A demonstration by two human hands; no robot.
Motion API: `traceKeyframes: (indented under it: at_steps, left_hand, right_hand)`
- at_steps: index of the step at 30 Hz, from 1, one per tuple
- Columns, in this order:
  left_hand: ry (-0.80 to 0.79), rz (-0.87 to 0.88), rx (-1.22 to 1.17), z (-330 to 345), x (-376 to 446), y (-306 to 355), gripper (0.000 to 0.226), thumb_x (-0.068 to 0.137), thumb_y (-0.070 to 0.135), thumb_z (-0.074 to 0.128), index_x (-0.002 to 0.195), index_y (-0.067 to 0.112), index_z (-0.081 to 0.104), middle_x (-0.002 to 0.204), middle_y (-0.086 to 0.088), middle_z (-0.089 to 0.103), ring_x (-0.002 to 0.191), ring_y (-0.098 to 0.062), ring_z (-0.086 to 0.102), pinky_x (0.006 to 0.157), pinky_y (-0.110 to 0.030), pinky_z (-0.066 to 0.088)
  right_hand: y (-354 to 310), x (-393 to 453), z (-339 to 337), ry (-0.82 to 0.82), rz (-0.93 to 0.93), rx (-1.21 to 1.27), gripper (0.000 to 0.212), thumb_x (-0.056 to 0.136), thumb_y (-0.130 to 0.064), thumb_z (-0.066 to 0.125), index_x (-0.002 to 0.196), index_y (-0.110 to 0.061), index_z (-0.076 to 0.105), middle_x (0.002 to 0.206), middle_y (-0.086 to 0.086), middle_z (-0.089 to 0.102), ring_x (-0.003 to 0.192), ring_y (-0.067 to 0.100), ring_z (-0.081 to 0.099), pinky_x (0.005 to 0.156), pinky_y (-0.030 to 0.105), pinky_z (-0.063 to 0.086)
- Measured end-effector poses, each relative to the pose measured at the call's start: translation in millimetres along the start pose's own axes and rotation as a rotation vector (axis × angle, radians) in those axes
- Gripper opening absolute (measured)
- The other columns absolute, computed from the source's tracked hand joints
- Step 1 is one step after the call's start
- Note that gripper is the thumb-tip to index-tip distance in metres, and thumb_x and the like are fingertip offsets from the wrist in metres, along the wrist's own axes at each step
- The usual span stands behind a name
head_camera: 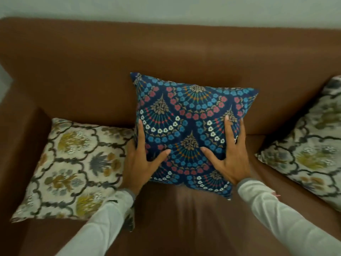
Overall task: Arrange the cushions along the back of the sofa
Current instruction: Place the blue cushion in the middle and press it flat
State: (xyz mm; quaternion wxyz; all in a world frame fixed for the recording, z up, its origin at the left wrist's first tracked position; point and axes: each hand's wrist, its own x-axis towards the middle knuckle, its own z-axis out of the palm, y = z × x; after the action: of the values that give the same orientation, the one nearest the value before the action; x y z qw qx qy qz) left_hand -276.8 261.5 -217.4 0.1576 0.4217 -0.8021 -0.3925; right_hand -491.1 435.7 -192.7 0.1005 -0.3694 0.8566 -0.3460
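A dark blue cushion (190, 115) with a floral fan pattern leans against the brown sofa's backrest (166, 58), near the middle. My left hand (142, 161) grips its left edge, thumb on the front face. My right hand (230, 154) presses flat on its lower right part, fingers spread and wrapping the right edge. A cream cushion (73, 167) with an olive and grey pattern lies flat on the seat at the left, touching the blue one. A second cream patterned cushion (310, 145) lies tilted at the right, partly cut off by the frame.
The sofa's left armrest (16, 135) borders the left cushion. Brown seat (184, 218) shows in front of the blue cushion between my sleeves. A pale wall (166, 8) runs behind the backrest.
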Motion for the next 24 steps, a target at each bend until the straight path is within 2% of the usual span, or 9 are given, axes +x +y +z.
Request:
traceKeyframes:
  at_steps: [3, 6, 9, 11, 14, 16, 18, 24]
  left_hand:
    - [-0.089, -0.003, 0.06, 58, 1, 6, 0.118, 0.078, 0.101, 0.05, 0.159, 0.065, -0.028, 0.171, -0.021, 0.037, 0.145, -0.045, 0.053, 0.107, -0.056, 0.055]
    - [-0.106, 0.02, 0.141, 85, -5, 5, 0.117, 0.087, 0.086, 0.059, 0.163, 0.058, -0.026, 0.164, -0.028, 0.042, 0.134, -0.049, 0.059, 0.101, -0.053, 0.057]
    - [-0.056, 0.04, 0.281, 87, 1, 3, 0.119, 0.09, 0.087, 0.055, 0.173, 0.04, -0.016, 0.163, -0.034, 0.04, 0.141, -0.053, 0.052, 0.109, -0.062, 0.051]
    - [0.044, 0.061, 0.488, 82, 3, 4, 0.117, 0.091, 0.088, 0.047, 0.177, 0.027, -0.003, 0.168, -0.038, 0.031, 0.151, -0.056, 0.042, 0.117, -0.07, 0.043]
    - [0.182, 0.276, 0.713, 69, 11, 19, 0.103, 0.102, 0.08, 0.042, 0.175, 0.009, 0.023, 0.174, -0.039, 0.022, 0.161, -0.055, 0.029, 0.125, -0.072, 0.029]
    - [0.17, 0.497, 0.813, 63, 25, 32, 0.096, 0.105, 0.076, 0.041, 0.174, 0.01, 0.028, 0.176, -0.036, 0.021, 0.163, -0.051, 0.026, 0.129, -0.069, 0.025]
    - [0.13, 0.592, 0.861, 59, 40, 39, 0.092, 0.106, 0.075, 0.043, 0.174, 0.014, 0.029, 0.177, -0.032, 0.021, 0.164, -0.048, 0.025, 0.13, -0.068, 0.024]
    - [0.161, 0.454, 0.932, 12, 39, 10, 0.088, 0.108, 0.074, 0.035, 0.175, 0.018, 0.028, 0.178, -0.03, 0.021, 0.165, -0.046, 0.026, 0.129, -0.07, 0.024]
  right_hand:
    - [57, 4, -15, -0.051, -0.016, -0.137, 0.108, 0.085, -0.082, 0.056, 0.171, -0.041, 0.005, 0.179, 0.021, 0.0, 0.166, 0.039, 0.005, 0.118, 0.059, 0.042]
    - [89, 5, -16, -0.136, -0.008, -0.197, 0.109, 0.085, -0.082, 0.057, 0.167, -0.048, -0.007, 0.179, 0.021, -0.003, 0.166, 0.038, 0.003, 0.117, 0.062, 0.043]
    - [97, 8, -12, -0.112, -0.05, -0.332, 0.109, 0.087, -0.084, 0.054, 0.172, -0.032, 0.009, 0.176, 0.033, 0.006, 0.162, 0.049, 0.019, 0.115, 0.066, 0.043]
    - [91, 10, -11, -0.044, -0.071, -0.49, 0.11, 0.087, -0.088, 0.047, 0.172, -0.024, 0.017, 0.173, 0.037, 0.014, 0.159, 0.054, 0.024, 0.119, 0.07, 0.035]
    - [73, 16, -13, 0.02, -0.186, -0.628, 0.106, 0.091, -0.089, 0.042, 0.172, -0.024, 0.021, 0.173, 0.036, 0.015, 0.161, 0.053, 0.02, 0.123, 0.073, 0.023]
    - [60, 25, -15, 0.026, -0.259, -0.669, 0.103, 0.092, -0.088, 0.04, 0.171, -0.024, 0.023, 0.173, 0.035, 0.016, 0.161, 0.052, 0.02, 0.124, 0.074, 0.023]
    - [47, 35, -14, 0.015, -0.284, -0.69, 0.101, 0.094, -0.087, 0.039, 0.171, -0.024, 0.024, 0.174, 0.034, 0.017, 0.162, 0.051, 0.02, 0.124, 0.073, 0.022]
    - [-7, 50, 9, -0.039, -0.412, -0.718, 0.096, 0.098, -0.082, 0.035, 0.172, -0.022, 0.022, 0.175, 0.031, 0.018, 0.162, 0.051, 0.019, 0.125, 0.074, 0.019]
